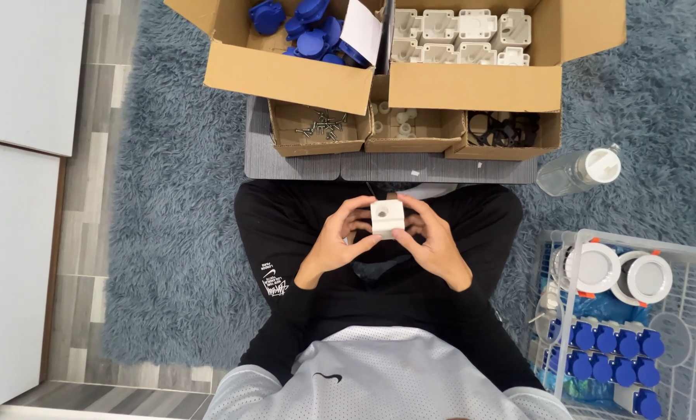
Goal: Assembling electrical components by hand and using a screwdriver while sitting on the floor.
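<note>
Two hands [340, 241], five cardboard boxes [285, 74]

**Both hands on a small white block**

Seated cross-legged on a shaggy grey-blue rug [169, 233], a person holds a small white plastic block with a round hole in its top [387, 215] between the left hand [338, 243] and the right hand [432, 243], fingers wrapped around its sides. Ahead lies a large cardboard box [472, 87] with blue round caps [309, 31] in its left part and white moulded plastic housings [461, 35] in its right. Three small cardboard trays sit below it; the left one [320, 131] contains metal screws. At the right stand a clear plastic bottle [580, 171] and a white wire basket [694, 327] of blue-capped parts.
</note>
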